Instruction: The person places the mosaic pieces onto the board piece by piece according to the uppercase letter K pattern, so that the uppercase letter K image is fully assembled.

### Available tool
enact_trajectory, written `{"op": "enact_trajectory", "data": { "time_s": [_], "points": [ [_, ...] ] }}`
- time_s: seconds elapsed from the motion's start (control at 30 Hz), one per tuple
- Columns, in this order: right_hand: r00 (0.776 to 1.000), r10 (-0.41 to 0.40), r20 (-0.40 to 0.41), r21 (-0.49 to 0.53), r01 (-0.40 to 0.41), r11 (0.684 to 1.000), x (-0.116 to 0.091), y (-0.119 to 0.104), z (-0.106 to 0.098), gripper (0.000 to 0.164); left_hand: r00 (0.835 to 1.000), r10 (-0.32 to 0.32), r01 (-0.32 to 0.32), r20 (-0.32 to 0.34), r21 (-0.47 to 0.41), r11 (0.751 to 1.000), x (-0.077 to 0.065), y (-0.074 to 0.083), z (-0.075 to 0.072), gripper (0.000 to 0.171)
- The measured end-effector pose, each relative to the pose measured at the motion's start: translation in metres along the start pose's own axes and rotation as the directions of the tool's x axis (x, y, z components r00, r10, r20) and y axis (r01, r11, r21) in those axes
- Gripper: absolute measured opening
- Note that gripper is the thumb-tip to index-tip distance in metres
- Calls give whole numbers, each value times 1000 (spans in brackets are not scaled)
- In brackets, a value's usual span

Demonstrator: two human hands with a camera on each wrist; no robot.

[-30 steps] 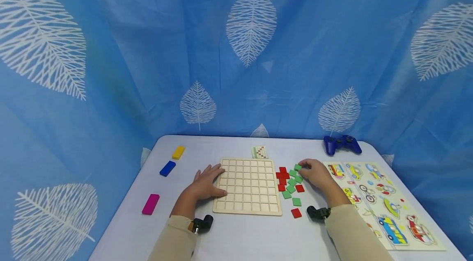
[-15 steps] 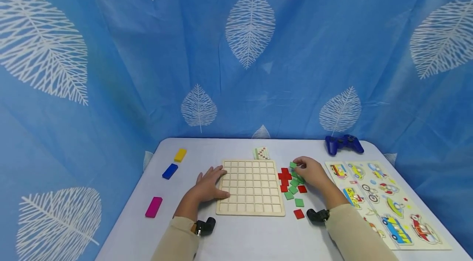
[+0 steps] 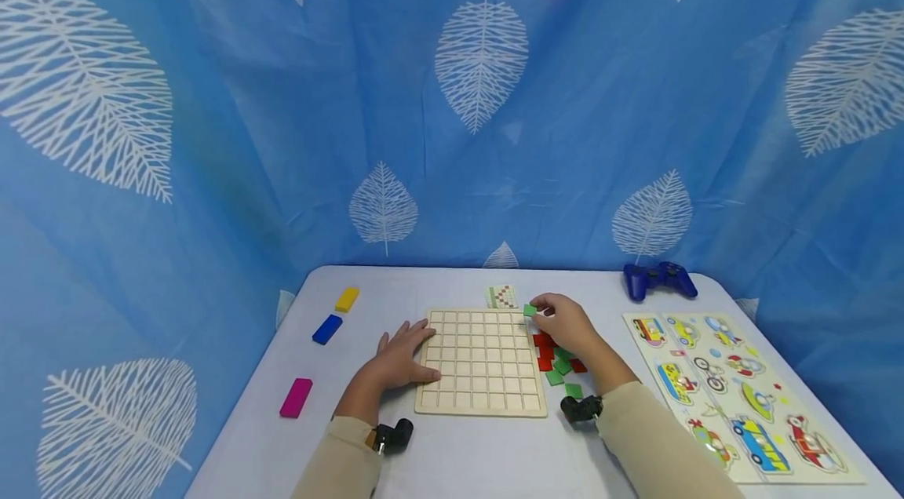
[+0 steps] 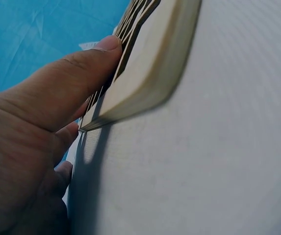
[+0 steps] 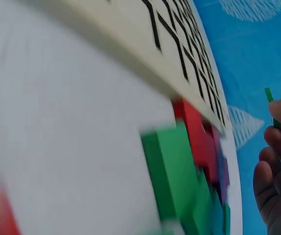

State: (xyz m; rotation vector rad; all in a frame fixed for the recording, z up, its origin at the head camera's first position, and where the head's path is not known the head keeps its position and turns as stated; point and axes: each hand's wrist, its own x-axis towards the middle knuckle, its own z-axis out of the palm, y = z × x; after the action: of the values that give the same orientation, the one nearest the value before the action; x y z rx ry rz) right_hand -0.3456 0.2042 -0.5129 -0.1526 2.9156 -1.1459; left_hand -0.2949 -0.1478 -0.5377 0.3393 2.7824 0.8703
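Observation:
A wooden grid board lies flat on the white table, its square cells bare. My left hand rests on the board's left edge, thumb on the rim and fingers spread; the left wrist view shows the thumb pressing the top. At the board's far right corner my right hand pinches a green square tile between thumb and fingertips. In the right wrist view that tile is seen edge-on, lifted off the table. Red tiles and green tiles lie loose right of the board, partly hidden by the right hand.
A small pattern card lies behind the board. Yellow, blue and magenta blocks lie at the left. A blue game controller and a picture puzzle board are at the right.
My right hand has picked up a green tile from the far end of the loose tiles and carried it left to the board's far right corner. The left hand keeps its place on the board.

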Motion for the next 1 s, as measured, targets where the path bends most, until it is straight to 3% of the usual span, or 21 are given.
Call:
{"op": "enact_trajectory", "data": {
  "time_s": [0.3, 1.0],
  "points": [
    [1000, -20, 2, 56, 20, 998, 3, -15, 32, 29, 1000, -17, 17, -2, -15, 1000, -2, 1, 2, 91],
    [994, -87, 61, 146, 77, 986, 15, -59, 72, 26, 1000, -12, 12, 11, -1, 1000, 4, -2, -1, 92]
  ]
}}
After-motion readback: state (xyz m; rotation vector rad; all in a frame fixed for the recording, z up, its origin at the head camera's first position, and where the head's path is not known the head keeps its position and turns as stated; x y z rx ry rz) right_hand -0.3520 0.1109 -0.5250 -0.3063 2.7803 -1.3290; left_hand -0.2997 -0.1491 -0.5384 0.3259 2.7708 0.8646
